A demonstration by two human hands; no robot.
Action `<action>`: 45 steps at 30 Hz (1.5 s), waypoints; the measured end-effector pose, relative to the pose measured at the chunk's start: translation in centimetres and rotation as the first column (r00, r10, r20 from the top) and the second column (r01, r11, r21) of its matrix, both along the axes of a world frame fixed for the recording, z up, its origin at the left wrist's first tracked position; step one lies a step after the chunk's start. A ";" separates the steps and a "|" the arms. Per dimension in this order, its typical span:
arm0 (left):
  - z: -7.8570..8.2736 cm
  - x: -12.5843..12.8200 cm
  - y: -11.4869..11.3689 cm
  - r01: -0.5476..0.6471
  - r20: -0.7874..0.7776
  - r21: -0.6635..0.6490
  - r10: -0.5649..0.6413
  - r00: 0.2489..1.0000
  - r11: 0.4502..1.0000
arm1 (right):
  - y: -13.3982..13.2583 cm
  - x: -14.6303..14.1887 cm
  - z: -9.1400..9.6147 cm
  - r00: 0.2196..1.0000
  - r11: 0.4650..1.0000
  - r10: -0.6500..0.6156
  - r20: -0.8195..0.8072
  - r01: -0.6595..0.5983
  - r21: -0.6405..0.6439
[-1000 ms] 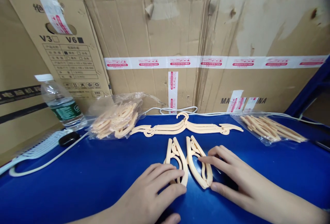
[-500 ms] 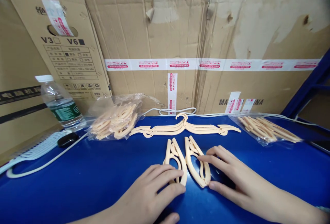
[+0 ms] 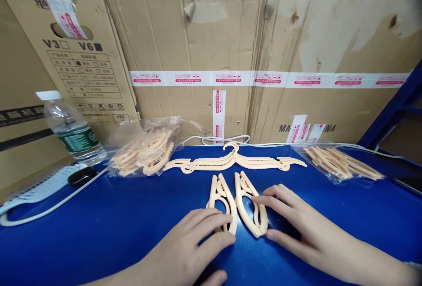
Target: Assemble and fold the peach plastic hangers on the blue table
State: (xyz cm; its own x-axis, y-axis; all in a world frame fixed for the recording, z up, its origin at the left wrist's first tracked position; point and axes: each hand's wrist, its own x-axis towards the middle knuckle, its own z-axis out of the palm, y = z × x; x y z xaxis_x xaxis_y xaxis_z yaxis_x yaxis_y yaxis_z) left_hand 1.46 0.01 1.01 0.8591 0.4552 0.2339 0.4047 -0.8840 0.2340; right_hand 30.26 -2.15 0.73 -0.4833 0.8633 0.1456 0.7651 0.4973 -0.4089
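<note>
Two folded cream folding hangers lie side by side on the blue tabletop. My left hand rests over the lower part of the left folded hanger, fingers stretched across it and thumb apart from it, so part of that hanger is hidden. On the right folded hanger, the index fingertip of my right hand touches the side, with the thumb beside the lower end. The right hand's fingers are spread. Beyond them an unfolded cream hanger lies flat, its hook pointing away from me.
Clear plastic bags of folded hangers lie at left and right. A water bottle, a light-blue hairbrush and a black object are at far left. A white cable runs before the cardboard boxes.
The view has shifted slightly. Both hands and the hangers keep the same places relative to each other.
</note>
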 end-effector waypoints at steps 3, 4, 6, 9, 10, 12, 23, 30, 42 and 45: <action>0.3 0.0 -0.2 -0.012 -0.003 -0.034 0.012 1.000 0.999 | 0.1 0.0 -0.1 1.000 1.000 -0.006 0.003 0.006 0.014; 0.3 -0.1 -0.2 -0.019 -0.002 -0.044 0.019 1.000 0.999 | 0.2 0.0 -0.2 1.000 1.000 -0.006 0.002 0.006 0.018; 0.4 -0.2 -0.2 -0.028 -0.002 -0.059 0.028 1.000 0.998 | 0.3 0.0 -0.5 1.000 1.000 -0.005 -0.001 0.005 0.021; 0.7 -0.3 -0.2 -0.042 -0.022 -0.083 0.041 0.999 0.996 | 0.5 -0.1 -0.9 1.000 0.999 -0.006 -0.012 0.006 0.036; 0.9 -0.4 -0.2 -0.045 -0.032 -0.095 0.042 0.999 0.994 | 0.5 -0.2 -1.1 1.000 0.999 -0.009 -0.019 0.010 0.047; 1.1 -0.3 -0.2 -0.053 -0.040 -0.115 0.049 0.998 0.992 | 0.7 -0.3 -1.3 0.999 0.998 -0.015 -0.034 0.017 0.066; 0.1 -1.1 0.6 -0.077 0.079 -0.140 0.089 0.993 0.987 | 1.7 0.7 -1.0 0.997 0.995 -0.008 -0.076 0.016 0.100; -1.0 -1.6 2.8 -0.235 0.285 -0.273 0.311 0.907 0.933 | 4.9 5.2 -1.9 0.992 0.939 -0.123 0.006 0.114 0.325; -1.1 -1.4 2.2 -0.240 0.314 -0.319 0.341 0.886 0.917 | 6.6 6.9 -3.1 0.991 0.916 -0.127 0.036 0.103 0.387; -1.0 -1.3 1.9 -0.223 0.349 -0.315 0.331 0.877 0.923 | 6.5 6.8 -3.0 0.991 0.919 -0.135 -0.012 0.130 0.373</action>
